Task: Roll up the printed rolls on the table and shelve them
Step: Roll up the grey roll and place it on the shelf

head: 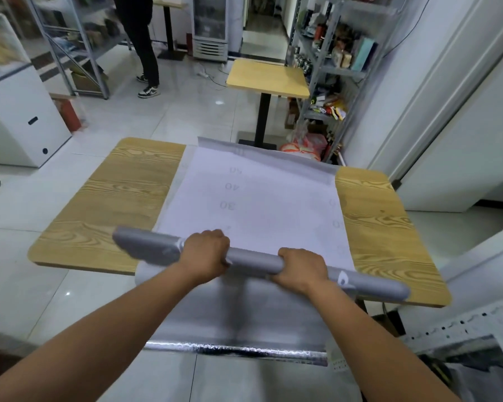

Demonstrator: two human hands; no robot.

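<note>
Two hands are clasped over a grey roll (253,258) that lies across the near part of a wood-grain worktop (114,198). The left hand (205,252) is curled over the roll left of its middle, knuckles up. The right hand (301,268) is wrapped round it further to the right, and a bare stretch of the roll is seen between the two. Both ends of the roll stick out past the hands; the left end is blurred.

Beyond the roll, the printed sheet (267,198) is spread flat over the middle of the worktop, and its far edge is slightly lifted at the worktop's far side. Faint mirrored numerals, among them 30 and 40, are seen on it. On the near side, a silvery length of material (235,314) hangs from the roll past the worktop's near edge and ends in a shiny, crinkled border.

Farther off, a smaller wooden table (267,78) on a black post is seen on the tiled floor (186,117). A metal shelving rack (317,62) loaded with goods stands to its right. A person in dark trousers (147,53) stands at the far left, near another rack.
</note>
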